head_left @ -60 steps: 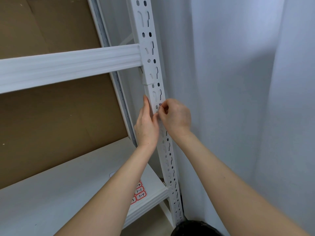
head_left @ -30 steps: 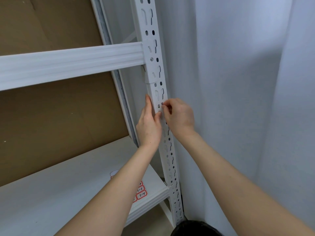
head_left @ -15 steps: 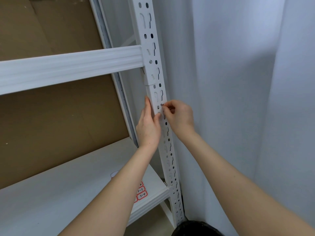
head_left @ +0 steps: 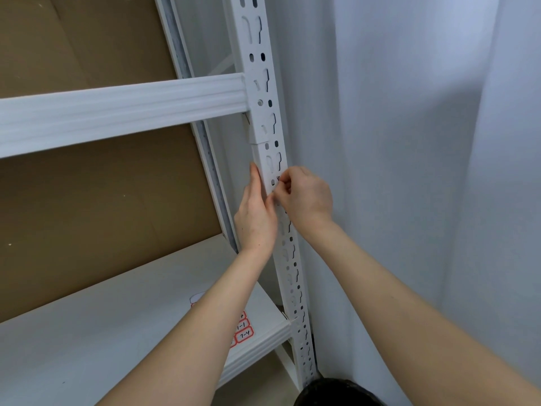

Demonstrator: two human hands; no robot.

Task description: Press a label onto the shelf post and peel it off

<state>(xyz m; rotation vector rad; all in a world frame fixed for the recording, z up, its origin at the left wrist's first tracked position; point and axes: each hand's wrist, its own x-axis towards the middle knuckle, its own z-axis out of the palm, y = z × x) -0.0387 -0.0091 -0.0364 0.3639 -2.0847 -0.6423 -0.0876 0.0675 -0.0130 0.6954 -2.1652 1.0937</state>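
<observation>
A small label [head_left: 278, 178] with dark writing is pinched by the curled right hand [head_left: 306, 197] against the white slotted upright [head_left: 265, 92] at frame centre, where it looks almost stuck down. The post's edge is braced by the flat, straight-fingered left hand [head_left: 256, 218]. Compared with two seconds earlier, little is changed: the thumb is shifted slightly, with more sticker sheet [head_left: 243, 332] visible lower centre.

Brown cardboard backing [head_left: 96, 194] fills the left of frame behind the rack. White ribbed crossbeam [head_left: 123, 108] runs across upper left. White shelf board [head_left: 87, 341] at lower left, red-bordered labels [head_left: 243, 332] near its front right corner. Pale curtain [head_left: 424, 171] covers the right side. Dark object [head_left: 336, 394] at bottom edge, unclear.
</observation>
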